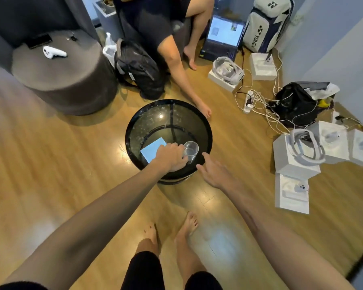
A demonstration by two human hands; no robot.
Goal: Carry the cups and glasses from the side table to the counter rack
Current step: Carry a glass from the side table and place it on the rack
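The clear glass sits on the round black side table, left hand fingers wrapped around it. Right hand hovers open, holding nothing. No counter rack in sight, so I'd say carrying hasn't started. Only a blue card lies beside it.

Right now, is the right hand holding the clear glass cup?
No, the left hand grips the clear glass cup; the right hand is open beside it.
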